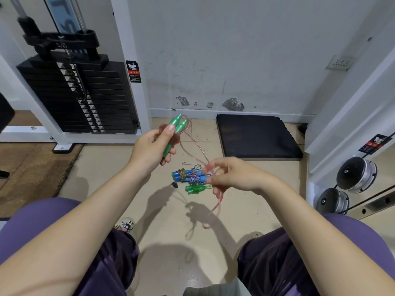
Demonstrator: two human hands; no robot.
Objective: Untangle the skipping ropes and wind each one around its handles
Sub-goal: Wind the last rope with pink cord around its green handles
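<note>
My left hand grips a pair of green handles held side by side, with turns of the clear pink rope wound around their middle. The loose pink rope runs from the handles down to my right hand, which pinches it; a doubled tail hangs below that hand toward the floor. On the floor between my hands lie two blue handles bound with a blue-white rope, and a smaller pair of green handles with green rope.
A black weight stack in a white frame stands at the left. A black mat lies by the wall. Dumbbells sit at the right. A brown carpet covers the floor on the left. My knees frame the tiled floor.
</note>
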